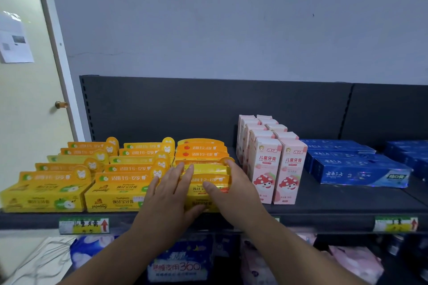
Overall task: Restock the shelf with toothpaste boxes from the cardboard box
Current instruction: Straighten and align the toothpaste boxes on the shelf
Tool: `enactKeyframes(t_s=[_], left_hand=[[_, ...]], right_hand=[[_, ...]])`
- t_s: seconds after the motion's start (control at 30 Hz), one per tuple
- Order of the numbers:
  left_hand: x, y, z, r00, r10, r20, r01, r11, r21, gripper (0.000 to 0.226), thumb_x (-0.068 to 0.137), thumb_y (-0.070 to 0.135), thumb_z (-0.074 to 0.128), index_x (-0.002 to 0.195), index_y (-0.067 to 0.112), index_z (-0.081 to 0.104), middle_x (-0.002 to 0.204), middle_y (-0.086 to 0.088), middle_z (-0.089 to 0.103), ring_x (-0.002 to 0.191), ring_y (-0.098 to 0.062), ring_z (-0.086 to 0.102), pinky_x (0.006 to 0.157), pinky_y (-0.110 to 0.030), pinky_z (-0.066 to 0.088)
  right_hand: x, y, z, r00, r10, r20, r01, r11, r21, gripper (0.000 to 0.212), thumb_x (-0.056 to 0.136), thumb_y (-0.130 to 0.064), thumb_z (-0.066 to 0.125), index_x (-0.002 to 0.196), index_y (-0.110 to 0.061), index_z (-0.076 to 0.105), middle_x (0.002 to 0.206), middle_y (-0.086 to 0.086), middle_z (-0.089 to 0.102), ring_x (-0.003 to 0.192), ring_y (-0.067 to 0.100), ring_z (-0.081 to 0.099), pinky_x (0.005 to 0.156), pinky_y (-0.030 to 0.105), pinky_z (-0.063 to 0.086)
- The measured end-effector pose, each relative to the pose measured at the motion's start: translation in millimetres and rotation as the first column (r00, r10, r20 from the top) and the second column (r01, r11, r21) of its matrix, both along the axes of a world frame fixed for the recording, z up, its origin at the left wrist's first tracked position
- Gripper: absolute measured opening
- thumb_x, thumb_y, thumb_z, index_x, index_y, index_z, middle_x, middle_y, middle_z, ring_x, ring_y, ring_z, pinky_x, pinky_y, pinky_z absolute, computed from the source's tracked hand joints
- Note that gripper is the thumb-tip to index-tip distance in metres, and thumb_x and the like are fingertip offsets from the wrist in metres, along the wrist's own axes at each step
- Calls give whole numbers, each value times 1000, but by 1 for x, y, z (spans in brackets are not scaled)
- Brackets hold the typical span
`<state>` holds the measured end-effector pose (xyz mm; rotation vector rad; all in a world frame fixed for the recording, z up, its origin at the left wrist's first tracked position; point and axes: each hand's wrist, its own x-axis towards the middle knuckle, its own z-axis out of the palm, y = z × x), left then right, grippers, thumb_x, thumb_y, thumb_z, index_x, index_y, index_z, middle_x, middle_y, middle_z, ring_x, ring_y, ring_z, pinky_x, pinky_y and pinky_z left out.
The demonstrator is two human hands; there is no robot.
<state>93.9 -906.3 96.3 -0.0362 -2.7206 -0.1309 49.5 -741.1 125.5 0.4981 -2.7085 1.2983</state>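
Note:
A row of orange-yellow toothpaste boxes runs front to back on the dark shelf. My left hand lies with straight fingers on the left side and top of the front boxes. My right hand holds the right side of the front boxes, thumb across the front face and fingers reaching back along the row. The front box sits between both hands at the shelf's edge. The cardboard box is out of view.
Two rows of yellow apple toothpaste boxes stand left of my hands. Pink upright boxes stand to the right, then flat blue boxes. Price labels hang on the shelf lip. Packaged goods fill the shelf below. A door is at far left.

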Motion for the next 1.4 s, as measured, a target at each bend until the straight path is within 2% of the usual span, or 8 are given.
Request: enactKeyframes(t_s=[0.23,0.37,0.47,0.63,0.8,1.0,1.17,1.4], left_hand=[[0,14,13,997,-37,-68,40,998,39,103,67,82,-20,152,28,0,158,7,-2,148,-14,3,113,-36,-6],[-11,33,40,986,-101,-129,108,993,45,89,77,72,9,153,26,2,160,8,-2,148,-13,-1,112,-34,-9],[-23,47,54,980,-164,-113,176,978,108,93,69,72,3,152,31,0,160,8,-2,147,-11,-3,116,-35,-8],[-41,67,76,940,-316,-126,334,926,173,79,90,63,37,151,36,-5,160,12,-9,146,-6,-10,119,-33,-6],[-55,88,108,904,-423,-56,423,870,253,76,92,55,47,152,33,5,160,11,0,147,-10,3,120,-33,10],[-78,100,130,879,-451,156,408,879,248,83,84,59,56,151,37,12,160,14,2,146,-8,7,118,-28,17],[-80,107,114,904,-358,234,296,919,262,85,79,62,61,149,44,16,157,21,4,143,-4,16,115,-26,23],[-78,119,115,937,-293,190,223,920,321,69,75,53,71,133,47,35,138,16,29,118,-4,43,95,-19,38]], right_hand=[[4,-3,12,993,-5,-118,-1,999,-46,74,89,-52,59,149,-35,20,150,-16,31,133,7,34,104,30,36],[6,2,56,968,0,-251,-11,999,-45,68,93,-49,55,150,-39,21,157,-16,23,143,6,23,114,33,29],[2,21,91,928,-38,-369,30,999,-27,61,92,-49,56,147,-35,33,153,-16,33,140,3,28,106,19,26],[-18,78,111,945,-64,-320,126,976,177,63,85,-58,59,142,-38,42,152,-16,35,135,4,37,108,24,32],[-31,126,113,987,50,-152,18,909,417,79,79,-58,65,148,-42,30,159,-15,18,143,7,26,109,20,25],[-57,156,107,977,198,-76,-141,874,465,84,80,-47,72,150,-39,26,156,-20,18,139,1,25,101,10,20],[-79,168,92,925,368,-98,-288,845,450,81,77,-49,76,147,-38,35,148,-24,30,133,-5,31,113,17,25],[-99,176,87,894,423,-145,-369,881,297,72,69,-37,86,132,-42,52,130,-12,39,115,1,48,104,18,38]])
